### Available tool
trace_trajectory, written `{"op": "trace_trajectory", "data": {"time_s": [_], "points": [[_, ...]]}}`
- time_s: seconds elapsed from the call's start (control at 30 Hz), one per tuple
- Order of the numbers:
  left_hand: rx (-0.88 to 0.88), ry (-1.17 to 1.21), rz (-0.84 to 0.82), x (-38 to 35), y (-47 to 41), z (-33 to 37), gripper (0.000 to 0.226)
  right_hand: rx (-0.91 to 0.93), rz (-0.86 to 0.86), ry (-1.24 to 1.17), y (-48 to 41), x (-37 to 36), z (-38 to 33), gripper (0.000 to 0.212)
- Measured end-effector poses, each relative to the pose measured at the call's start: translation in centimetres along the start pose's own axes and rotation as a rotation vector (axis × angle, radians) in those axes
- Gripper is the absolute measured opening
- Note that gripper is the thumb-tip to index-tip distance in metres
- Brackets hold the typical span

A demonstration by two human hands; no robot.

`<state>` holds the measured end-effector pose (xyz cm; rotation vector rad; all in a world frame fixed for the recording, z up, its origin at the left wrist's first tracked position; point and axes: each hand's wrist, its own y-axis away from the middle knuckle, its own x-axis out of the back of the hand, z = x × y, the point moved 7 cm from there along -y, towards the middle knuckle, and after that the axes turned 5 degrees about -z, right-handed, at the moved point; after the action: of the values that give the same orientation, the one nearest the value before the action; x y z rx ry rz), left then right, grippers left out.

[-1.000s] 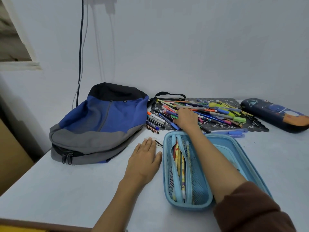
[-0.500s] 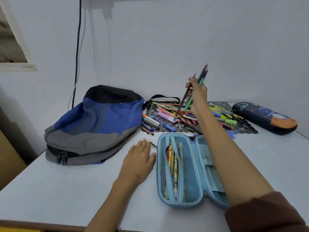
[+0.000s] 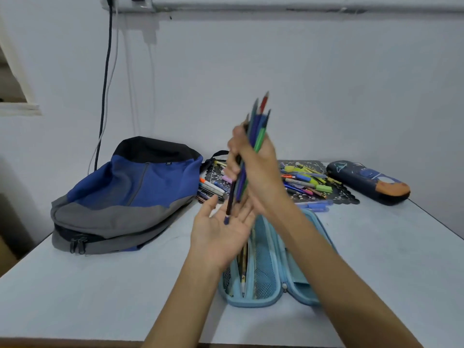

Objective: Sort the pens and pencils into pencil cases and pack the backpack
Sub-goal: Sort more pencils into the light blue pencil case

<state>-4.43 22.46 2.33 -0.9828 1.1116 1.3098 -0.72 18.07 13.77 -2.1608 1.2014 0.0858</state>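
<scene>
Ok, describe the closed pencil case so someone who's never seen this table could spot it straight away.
On the white table, find the black lace-edged mat strewn with pens at the back. Right of it lies the dark navy pencil case. Unlike the light blue mesh-lined pencil case lying open in front, it is closed, with an orange end.

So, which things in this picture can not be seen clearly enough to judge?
1. Head view: the number of pencils in the bundle that the right hand grips; motion blur and overlap merge them.
2. Head view: the middle of the pen pile on the mat; the right hand stands before it.
3. Head view: the far end of the light blue pencil case; the left hand and right forearm hide it.
</scene>
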Motion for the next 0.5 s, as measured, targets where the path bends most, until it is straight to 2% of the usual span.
{"op": "trace_trajectory", "data": {"time_s": [0.2, 0.3, 0.4, 0.5], "points": [[0.121, 0.001, 0.029, 0.7, -0.1, -1.5, 0.031, -0.261, -0.082, 0.113, 4.3, -0.2, 4.8, 0.026], [0.116, 0.049, 0.027, 1.2, 0.3, -1.7, 0.025, -0.262, -0.09, 0.056, 4.2, 0.4, 4.9, 0.029], [0.082, 0.038, 0.065, 1.1, 0.9, -1.5, 0.022, -0.267, -0.05, -0.037, 4.4, 0.3, 5.0, 0.036], [0.068, -0.001, 0.138, 1.7, 0.9, -1.0, 0.023, -0.327, 0.053, -0.111, 5.0, 0.2, 5.9, 0.028]]}}
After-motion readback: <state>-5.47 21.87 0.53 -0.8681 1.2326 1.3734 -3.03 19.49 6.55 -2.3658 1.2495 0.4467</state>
